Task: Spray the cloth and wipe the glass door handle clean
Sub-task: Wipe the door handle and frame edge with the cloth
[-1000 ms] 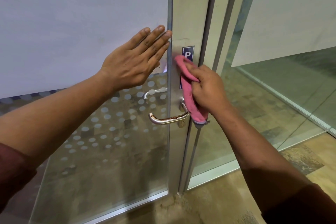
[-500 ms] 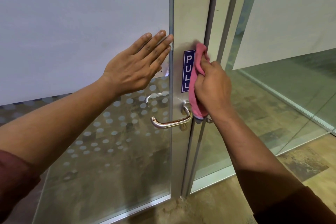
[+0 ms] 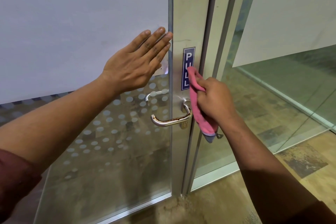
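Left hand (image 3: 135,64): fingers straight and together, palm laid flat on the frosted glass panel (image 3: 81,23), fingertips reaching the panel's metal edge; probably placed so to steady the door against the wiping pressure. Right hand (image 3: 215,101): fingers curled round a bunched pink cloth (image 3: 197,103), gripping it; the cloth's upper corner lies on the lower letters of the blue PULL sticker (image 3: 187,60), its grey-trimmed tail hanging below the hand, beside the frame; bunching likely gives a firm pad.

Lever door handle (image 3: 172,119): chromed, mounted on the aluminium door stile (image 3: 189,14), lever pointing left over the glass; brownish rust-like marks along its top; the cloth hangs just right of its pivot, whether touching cannot be told; handle judged not yet wiped. A second handle (image 3: 154,94) shows through the dotted glass.

Room for moving: stile narrow, dark frame gap close on the right; open space left of and below the lever; spray bottle not in view.
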The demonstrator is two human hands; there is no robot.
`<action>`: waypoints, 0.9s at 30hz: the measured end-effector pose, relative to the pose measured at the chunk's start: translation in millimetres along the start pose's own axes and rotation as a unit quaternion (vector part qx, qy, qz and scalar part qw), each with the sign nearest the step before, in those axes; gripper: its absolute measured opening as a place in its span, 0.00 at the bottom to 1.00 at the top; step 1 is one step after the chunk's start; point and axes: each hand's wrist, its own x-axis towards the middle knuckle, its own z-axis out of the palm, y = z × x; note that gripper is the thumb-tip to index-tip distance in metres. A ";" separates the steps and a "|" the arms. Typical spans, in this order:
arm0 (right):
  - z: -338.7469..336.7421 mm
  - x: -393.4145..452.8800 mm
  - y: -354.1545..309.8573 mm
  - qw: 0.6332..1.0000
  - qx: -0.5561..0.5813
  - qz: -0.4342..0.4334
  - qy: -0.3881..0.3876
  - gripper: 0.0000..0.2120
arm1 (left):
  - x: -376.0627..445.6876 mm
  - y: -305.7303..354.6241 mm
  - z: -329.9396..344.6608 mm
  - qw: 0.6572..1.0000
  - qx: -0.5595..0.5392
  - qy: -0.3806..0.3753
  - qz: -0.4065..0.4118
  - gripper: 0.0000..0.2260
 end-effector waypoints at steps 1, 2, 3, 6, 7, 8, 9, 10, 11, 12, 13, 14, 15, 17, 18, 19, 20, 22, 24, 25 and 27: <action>-0.5 -1.9 4.7 1.000 0.005 0.012 -0.002 0.17 | 0.2 0.2 0.0 1.000 -0.002 -0.002 -0.001 0.26; 0.1 -4.3 8.2 0.999 0.017 0.028 -0.009 0.15 | -0.1 0.4 0.0 1.000 -0.006 -0.005 -0.001 0.26; 1.5 -6.7 10.8 0.998 0.032 0.048 -0.025 0.12 | -0.6 0.7 0.0 1.000 -0.009 -0.008 0.000 0.26; 8.9 -10.2 10.7 0.986 0.095 0.115 -0.078 0.13 | -0.5 1.0 -0.1 1.000 -0.014 -0.006 0.000 0.26; 12.4 -9.8 9.2 0.979 0.120 0.141 -0.085 0.13 | -0.2 1.1 -0.3 1.000 -0.014 -0.003 0.000 0.26; 16.0 -9.0 6.6 0.972 0.144 0.164 -0.086 0.12 | 0.3 1.2 -0.4 1.000 -0.011 0.002 0.000 0.26; 19.4 -8.3 2.6 0.965 0.162 0.185 -0.089 0.11 | 0.6 1.6 -0.3 1.000 -0.006 0.008 0.000 0.26; 23.7 -7.2 -1.5 0.960 0.173 0.202 -0.092 0.11 | 0.9 1.8 -0.2 1.000 0.001 0.012 -0.001 0.26; 28.0 -6.7 -6.2 0.955 0.178 0.219 -0.095 0.10 | 0.8 2.2 -0.1 1.000 0.005 0.015 0.000 0.26; 32.4 -7.0 -10.6 0.950 0.185 0.232 -0.095 0.11 | 0.7 2.6 -0.1 1.000 0.008 0.017 0.000 0.26; 35.9 -7.5 -15.4 0.945 0.199 0.242 -0.091 0.11 | 0.6 3.0 -0.1 1.000 0.011 0.020 0.002 0.26; 38.9 -7.5 -20.4 0.939 0.219 0.250 -0.083 0.12 | 0.7 3.4 -0.1 1.000 0.017 0.024 0.005 0.26; 41.8 -6.5 -25.0 0.931 0.245 0.259 -0.076 0.12 | 0.6 3.2 -0.2 0.999 0.024 0.027 0.007 0.26; 45.2 -4.1 -33.4 0.913 0.295 0.276 -0.064 0.11 | 0.3 1.8 0.3 0.999 0.032 0.032 0.009 0.26; 45.4 -2.9 -36.5 0.907 0.312 0.276 -0.058 0.11 | 0.0 1.3 0.6 0.999 0.034 0.034 0.009 0.26; 43.7 -1.5 -38.3 0.905 0.324 0.269 -0.053 0.10 | -0.1 0.9 0.8 0.999 0.037 0.037 0.009 0.25; 40.3 0.1 -38.1 0.906 0.331 0.258 -0.049 0.09 | 0.0 0.6 0.9 0.998 0.041 0.039 0.009 0.25; 28.3 3.2 -30.9 0.910 0.329 0.248 -0.048 0.08 | 0.4 1.1 0.7 0.998 0.041 0.037 0.008 0.25; 15.3 6.4 -17.4 0.911 0.316 0.261 -0.051 0.08 | 0.6 2.5 0.2 0.999 0.038 0.031 0.008 0.25; 11.2 7.3 -12.3 0.911 0.307 0.269 -0.054 0.08 | 0.3 2.7 0.0 0.999 0.039 0.029 0.008 0.25; 11.7 6.4 -11.8 0.917 0.287 0.269 -0.062 0.08 | -0.6 2.4 0.2 0.999 0.041 0.023 0.008 0.26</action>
